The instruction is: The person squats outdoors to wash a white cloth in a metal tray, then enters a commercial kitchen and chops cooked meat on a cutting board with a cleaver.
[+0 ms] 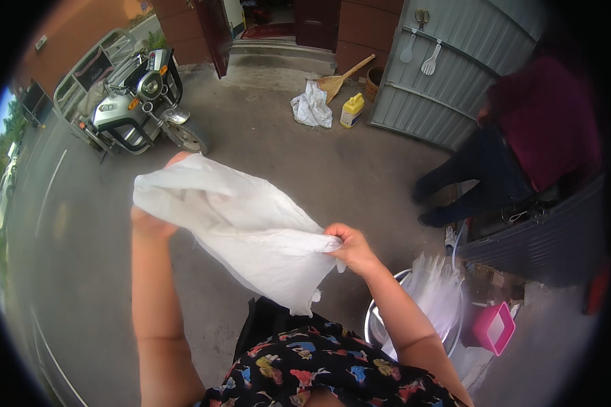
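Observation:
A white cloth (254, 219) is stretched in the air before me, creased along its length and ragged at the lower right. My left hand (155, 221) is at its left end, mostly covered by the fabric, with part of the palm side and a bit of hand above the edge showing. Thumb and fingers of my right hand (349, 246) pinch the cloth's right corner. Below my right forearm, a round metal basin (371, 325) holds translucent whitish sheeting (430, 290).
A pink plastic container (494, 328) is right of the basin. A person (539, 122) stands by a grey metal door (438, 102). Farther off are a cargo tricycle (137, 102), a yellow jug (352, 110), a crumpled white sack (313, 105) and a straw broom (333, 84).

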`<state>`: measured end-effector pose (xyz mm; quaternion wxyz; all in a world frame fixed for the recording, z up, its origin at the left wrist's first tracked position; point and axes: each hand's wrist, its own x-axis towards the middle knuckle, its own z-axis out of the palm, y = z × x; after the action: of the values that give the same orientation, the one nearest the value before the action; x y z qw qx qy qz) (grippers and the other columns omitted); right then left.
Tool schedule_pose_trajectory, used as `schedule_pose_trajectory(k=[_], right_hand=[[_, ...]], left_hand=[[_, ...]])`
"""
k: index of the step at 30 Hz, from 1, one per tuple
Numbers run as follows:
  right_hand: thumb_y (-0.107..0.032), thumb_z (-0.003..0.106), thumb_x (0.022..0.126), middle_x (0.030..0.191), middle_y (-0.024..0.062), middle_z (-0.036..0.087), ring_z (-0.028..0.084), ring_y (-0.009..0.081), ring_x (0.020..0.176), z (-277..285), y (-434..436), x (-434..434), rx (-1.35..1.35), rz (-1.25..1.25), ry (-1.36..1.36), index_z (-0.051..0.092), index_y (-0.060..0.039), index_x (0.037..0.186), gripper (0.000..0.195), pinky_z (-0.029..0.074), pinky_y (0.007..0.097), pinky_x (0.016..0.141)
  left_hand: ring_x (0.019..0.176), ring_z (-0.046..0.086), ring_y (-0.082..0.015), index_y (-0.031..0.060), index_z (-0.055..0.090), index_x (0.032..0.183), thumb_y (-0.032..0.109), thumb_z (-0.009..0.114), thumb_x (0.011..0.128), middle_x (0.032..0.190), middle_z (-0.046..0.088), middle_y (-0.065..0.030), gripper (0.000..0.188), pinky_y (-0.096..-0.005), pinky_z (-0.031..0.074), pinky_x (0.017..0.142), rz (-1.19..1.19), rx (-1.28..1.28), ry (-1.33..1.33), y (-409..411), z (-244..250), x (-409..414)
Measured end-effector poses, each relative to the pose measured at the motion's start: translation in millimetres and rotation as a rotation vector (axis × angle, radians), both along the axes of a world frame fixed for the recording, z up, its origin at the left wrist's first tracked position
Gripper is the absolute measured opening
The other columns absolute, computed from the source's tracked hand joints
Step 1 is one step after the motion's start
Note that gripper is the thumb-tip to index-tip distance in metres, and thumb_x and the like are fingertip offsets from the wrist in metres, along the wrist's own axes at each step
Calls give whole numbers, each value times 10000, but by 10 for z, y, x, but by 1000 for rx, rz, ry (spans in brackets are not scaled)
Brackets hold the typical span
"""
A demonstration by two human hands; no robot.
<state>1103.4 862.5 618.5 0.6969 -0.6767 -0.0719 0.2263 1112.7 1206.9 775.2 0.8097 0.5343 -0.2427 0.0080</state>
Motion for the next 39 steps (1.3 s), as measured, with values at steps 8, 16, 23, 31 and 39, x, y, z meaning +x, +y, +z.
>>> schedule_pose_trajectory(k=[8,16,23,31,39], right_hand=[[108,638,720,912,-17,565,515,75,832,654,14,1985,-260,-348,-373,632,-28,880,210,421,210,756],[143,617,658,927,-5,550,506,88,814,1079,314,4006,-133,-327,-388,677,-16,859,263,411,214,724],[58,683,704,940,16,577,544,111,870,1150,504,6354,52,-173,-242,676,3,876,181,420,238,797],[-163,718,813,822,-6,635,552,74,749,1861,1475,9577,-186,-249,-453,690,-45,911,156,438,216,717],[-132,706,808,813,-43,610,521,72,793,2276,2118,12196,-329,-453,-772,708,-36,930,156,403,212,752]], left_hand=[[1077,546,-167,-16,536,1234,287,486,970,1156,602,-67,405,-301,369,976,460,604,203,892,-194,1976],[907,569,-157,-4,560,998,-17,470,804,953,601,-63,214,-311,432,854,316,123,341,1205,-96,4136],[889,574,-169,41,573,885,-10,535,784,945,603,-69,120,-300,440,845,269,68,331,1686,83,6021],[896,629,-166,-12,582,1040,197,619,901,992,643,-93,253,-315,511,848,150,64,253,2742,183,8237],[849,636,-162,37,573,940,242,526,960,964,650,-81,211,-336,530,805,245,125,225,3306,340,11317]])
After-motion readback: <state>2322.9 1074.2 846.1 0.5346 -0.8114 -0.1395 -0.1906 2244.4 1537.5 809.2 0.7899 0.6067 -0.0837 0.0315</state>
